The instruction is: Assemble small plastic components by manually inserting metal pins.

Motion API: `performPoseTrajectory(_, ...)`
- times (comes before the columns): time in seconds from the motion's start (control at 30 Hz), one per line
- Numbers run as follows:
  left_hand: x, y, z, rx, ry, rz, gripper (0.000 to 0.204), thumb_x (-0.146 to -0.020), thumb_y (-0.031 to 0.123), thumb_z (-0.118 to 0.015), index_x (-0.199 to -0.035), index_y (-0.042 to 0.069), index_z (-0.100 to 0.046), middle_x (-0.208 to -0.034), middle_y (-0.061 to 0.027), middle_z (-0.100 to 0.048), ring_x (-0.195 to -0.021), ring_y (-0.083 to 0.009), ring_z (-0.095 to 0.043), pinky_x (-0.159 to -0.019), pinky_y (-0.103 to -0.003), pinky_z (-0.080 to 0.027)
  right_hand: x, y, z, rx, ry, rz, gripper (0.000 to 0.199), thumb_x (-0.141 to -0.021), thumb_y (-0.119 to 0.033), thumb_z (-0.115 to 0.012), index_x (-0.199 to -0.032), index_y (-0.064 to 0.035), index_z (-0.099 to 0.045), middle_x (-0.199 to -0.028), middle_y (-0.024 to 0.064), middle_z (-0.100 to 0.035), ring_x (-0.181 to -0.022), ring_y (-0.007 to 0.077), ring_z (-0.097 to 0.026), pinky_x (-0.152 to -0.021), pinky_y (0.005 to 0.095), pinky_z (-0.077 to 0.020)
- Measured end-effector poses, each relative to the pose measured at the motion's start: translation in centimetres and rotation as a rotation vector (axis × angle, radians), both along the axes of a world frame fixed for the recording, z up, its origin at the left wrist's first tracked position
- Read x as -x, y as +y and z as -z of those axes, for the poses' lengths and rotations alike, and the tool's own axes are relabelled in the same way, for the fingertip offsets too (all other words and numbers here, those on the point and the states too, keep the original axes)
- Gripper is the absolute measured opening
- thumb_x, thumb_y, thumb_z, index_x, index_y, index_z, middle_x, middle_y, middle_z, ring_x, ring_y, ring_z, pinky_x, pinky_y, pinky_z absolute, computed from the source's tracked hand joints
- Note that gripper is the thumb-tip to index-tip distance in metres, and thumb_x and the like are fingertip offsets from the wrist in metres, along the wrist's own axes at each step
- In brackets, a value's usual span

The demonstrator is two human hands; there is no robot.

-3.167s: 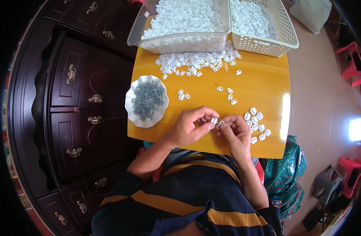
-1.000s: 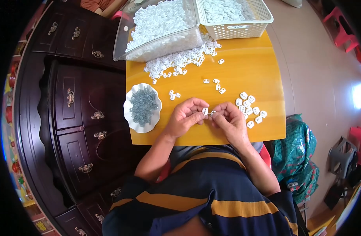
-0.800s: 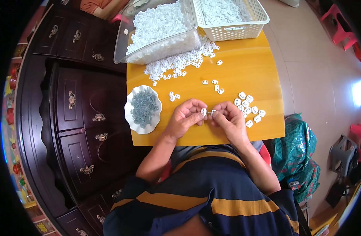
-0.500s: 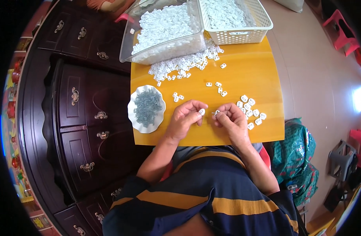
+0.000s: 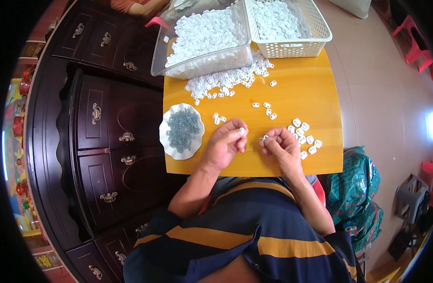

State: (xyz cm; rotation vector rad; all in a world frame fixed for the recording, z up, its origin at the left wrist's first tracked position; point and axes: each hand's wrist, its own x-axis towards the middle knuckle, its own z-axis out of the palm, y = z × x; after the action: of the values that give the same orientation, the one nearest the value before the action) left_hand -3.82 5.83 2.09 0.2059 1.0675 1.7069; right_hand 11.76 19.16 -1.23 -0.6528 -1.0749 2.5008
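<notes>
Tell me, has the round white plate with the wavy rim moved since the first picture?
No, I see no shift either way: the plate still overlaps the left edge of the yellow-brown wooden table just the same.

I see gap between left hand [image 5: 227, 144] and right hand [image 5: 283, 148], passable tabletop [image 5: 310, 89] far right, plate [image 5: 165, 135] blocking left, white tags [image 5: 302, 140] crowding right, bin [image 5: 216, 63] and basket [image 5: 299, 50] beyond.

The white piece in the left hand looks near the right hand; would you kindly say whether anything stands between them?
Nothing visible does: the white piece, pinched in the left hand, and the right hand, which holds another small white part, are separated only by a gap with the yellow table showing below.
</notes>
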Motion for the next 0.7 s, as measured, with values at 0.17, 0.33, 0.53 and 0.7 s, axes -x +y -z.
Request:
performPoseTrajectory(0.17, 0.1, 1.1, -1.0, 0.125, 0.089, 0.009, 0.014, -0.096, 0.012, -0.066, -0.107, 0.004, -0.062, -0.086, -0.0005, -0.061, -0.070, -0.0086, -0.058, -0.065, -0.024, -0.047, 0.2, 0.3, -0.1, 0.001, -0.007, -0.019, 0.006, -0.100, -0.003, -0.060, -0.105, -0.0007, -0.059, -0.090, 0.0056, -0.069, -0.077, 0.0088, -0.063, -0.071, 0.0220, -0.0507)
performPoseTrajectory(0.33, 0.9, 0.8, -0.2, 0.113, 0.125, 0.038, 0.014, -0.095, 0.012, -0.067, -0.105, 0.004, -0.062, -0.084, -0.0003, -0.061, -0.071, -0.0088, -0.058, -0.066, -0.024, -0.048, 0.1, 0.1, -0.3, 0.014, -0.020, 0.005, 0.006, -0.100, -0.007, -0.062, -0.105, -0.0031, -0.061, -0.091, 0.0065, -0.071, -0.075, 0.0096, -0.064, -0.071, 0.0229, -0.0517)
performPoseTrajectory(0.53, 1.3, 0.4, 0.0, 0.034, 0.068, -0.034, 0.009, -0.098, 0.008, -0.063, -0.107, 0.006, -0.063, -0.099, -0.0062, -0.070, -0.078, -0.0120, -0.065, -0.072, -0.026, -0.053, -0.1, -0.2, 0.0, 0.009, -0.025, -0.015, 0.008, -0.101, -0.004, -0.061, -0.108, -0.0006, -0.059, -0.092, 0.0076, -0.071, -0.075, 0.0105, -0.063, -0.069, 0.0229, -0.0506)
performPoseTrajectory(0.7, 1.7, 0.2, 0.1, 0.096, 0.184, -0.049, 0.016, -0.099, 0.009, -0.063, -0.113, 0.004, -0.067, -0.100, -0.0058, -0.071, -0.075, -0.0100, -0.062, -0.069, -0.024, -0.052, -0.2, -0.1, 0.0, 0.004, -0.040, -0.016, 0.007, -0.100, -0.004, -0.061, -0.106, -0.0008, -0.059, -0.091, 0.0072, -0.071, -0.074, 0.0106, -0.064, -0.069, 0.0233, -0.0515)
